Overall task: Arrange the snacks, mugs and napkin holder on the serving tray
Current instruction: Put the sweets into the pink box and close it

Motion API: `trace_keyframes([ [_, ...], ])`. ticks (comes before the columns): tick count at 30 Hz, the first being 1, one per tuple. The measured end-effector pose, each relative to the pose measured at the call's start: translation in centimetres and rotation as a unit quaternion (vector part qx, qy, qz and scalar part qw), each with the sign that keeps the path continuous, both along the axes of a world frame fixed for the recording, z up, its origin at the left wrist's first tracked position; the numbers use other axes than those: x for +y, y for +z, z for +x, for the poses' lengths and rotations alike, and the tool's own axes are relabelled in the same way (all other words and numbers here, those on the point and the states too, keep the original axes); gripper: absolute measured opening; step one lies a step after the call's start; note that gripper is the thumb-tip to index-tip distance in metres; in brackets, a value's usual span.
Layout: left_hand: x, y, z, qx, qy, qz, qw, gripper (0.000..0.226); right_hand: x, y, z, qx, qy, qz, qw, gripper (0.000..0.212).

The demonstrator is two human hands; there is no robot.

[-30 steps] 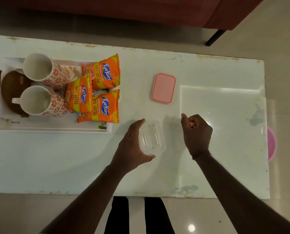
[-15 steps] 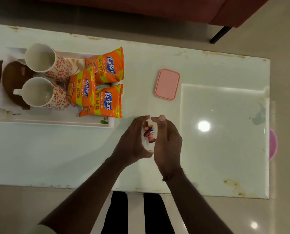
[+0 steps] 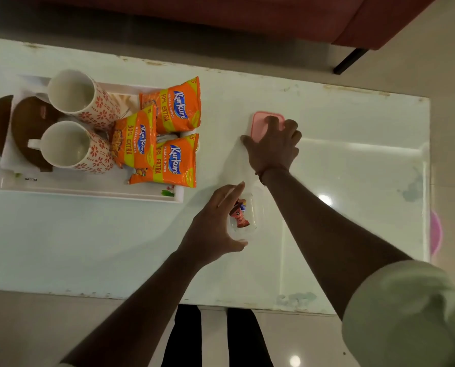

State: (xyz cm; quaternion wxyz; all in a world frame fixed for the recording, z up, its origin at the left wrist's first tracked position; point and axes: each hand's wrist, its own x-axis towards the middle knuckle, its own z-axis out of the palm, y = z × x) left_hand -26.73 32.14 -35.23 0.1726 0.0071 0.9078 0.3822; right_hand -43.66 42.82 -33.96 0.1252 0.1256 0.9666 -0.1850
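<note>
A white serving tray (image 3: 88,190) lies at the left of the table. On it stand two floral mugs (image 3: 75,98) (image 3: 70,147), three orange Kurkure snack packets (image 3: 173,107) and a brown wooden napkin holder (image 3: 25,123). My left hand (image 3: 213,226) cups a small clear plastic container (image 3: 253,215) near the table's front; small wrapped sweets (image 3: 238,214) lie inside it. My right hand (image 3: 274,147) reaches farther back and rests its fingers over the pink lid (image 3: 259,123), gripping its edge.
The white glass-topped table (image 3: 353,181) ends at the right near a pink round object (image 3: 435,234) on the floor. A dark red sofa (image 3: 247,14) with a black leg runs along the far side. My legs show below the front edge.
My right hand dropped wrapped sweets into the clear container, then moved away and back to the pink lid. My left hand stayed on the container.
</note>
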Motion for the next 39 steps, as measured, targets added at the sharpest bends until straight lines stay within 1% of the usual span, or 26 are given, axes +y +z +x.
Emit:
trace_keyframes([
  [2,-0.1,-0.2,0.0,-0.001,-0.003,-0.001,1.000,0.117,0.3,0.0,-0.1,0.007,0.040,0.020,0.999,0.059],
  [4,-0.1,-0.2,0.0,-0.019,0.010,0.018,1.000,0.122,1.0,0.5,0.3,0.009,0.056,-0.011,0.998,0.051],
  [6,-0.1,-0.2,0.0,-0.042,0.021,0.044,0.998,0.130,2.1,1.7,1.6,0.029,0.022,-0.087,0.996,0.034],
  [8,-0.2,0.2,0.2,-0.059,0.023,0.060,0.996,0.138,3.7,3.1,3.5,0.072,-0.024,-0.118,0.990,0.020],
  [10,-0.6,0.9,0.5,-0.071,0.040,0.083,0.993,0.140,5.2,4.5,5.9,0.107,-0.051,-0.152,0.981,0.024],
  [11,-0.7,1.4,0.7,-0.074,0.068,0.102,0.990,0.137,5.7,5.4,7.3,0.106,-0.065,-0.189,0.974,0.029],
  [12,-0.9,2.0,0.9,-0.070,0.106,0.120,0.985,0.128,6.0,6.2,8.9,0.097,-0.084,-0.244,0.961,0.033],
  [13,-1.0,2.6,1.2,-0.056,0.146,0.132,0.979,0.113,6.0,7.0,10.6,0.085,-0.110,-0.304,0.943,0.035],
  [15,-0.8,4.0,1.7,-0.014,0.213,0.140,0.967,0.070,5.4,7.8,13.6,0.059,-0.172,-0.396,0.900,0.031],
  [16,-0.6,4.8,1.9,-0.007,0.234,0.150,0.961,0.053,4.9,7.8,14.8,0.050,-0.208,-0.425,0.879,0.027],
  [17,-0.2,5.5,2.1,-0.014,0.247,0.166,0.955,0.043,4.3,7.5,15.7,0.043,-0.246,-0.441,0.862,0.020],
  [19,0.7,6.6,2.6,-0.039,0.271,0.188,0.943,0.038,3.4,6.8,16.9,0.028,-0.309,-0.450,0.837,0.010],
  [20,1.0,6.8,2.8,-0.044,0.286,0.186,0.939,0.037,3.0,6.4,17.0,0.022,-0.331,-0.446,0.832,0.007],
  [21,1.2,6.9,2.9,-0.042,0.300,0.167,0.938,0.036,2.9,5.9,17.0,0.018,-0.338,-0.427,0.838,0.006],
  [23,1.5,6.7,2.8,-0.042,0.317,0.107,0.941,0.035,2.9,5.1,16.7,0.019,-0.311,-0.365,0.877,0.005],
  [24,1.6,6.5,2.6,-0.047,0.332,0.093,0.937,0.034,2.9,4.7,16.5,0.021,-0.294,-0.335,0.895,0.005],
  [26,1.7,6.3,2.0,-0.055,0.365,0.086,0.925,0.032,3.0,4.1,16.0,0.024,-0.274,-0.302,0.913,0.006],
  [28,1.9,5.9,1.4,-0.060,0.385,0.080,0.918,0.029,3.2,3.5,15.6,0.027,-0.267,-0.284,0.921,0.006],
  [31,2.0,5.3,0.8,-0.054,0.386,0.067,0.918,0.026,3.1,2.8,15.3,0.031,-0.262,-0.269,0.926,0.004],
  [34,2.0,4.7,0.5,-0.054,0.379,0.053,0.923,0.023,2.9,2.5,15.2,0.030,-0.271,-0.272,0.923,0.013],
  [36,2.0,4.4,0.4,-0.061,0.387,0.060,0.918,0.022,2.9,2.3,15.2,0.033,-0.269,-0.275,0.923,0.015],
  [39,1.8,4.0,0.4,-0.101,0.413,0.089,0.901,0.019,3.1,2.0,15.2,0.031,-0.259,-0.276,0.925,0.013],
])
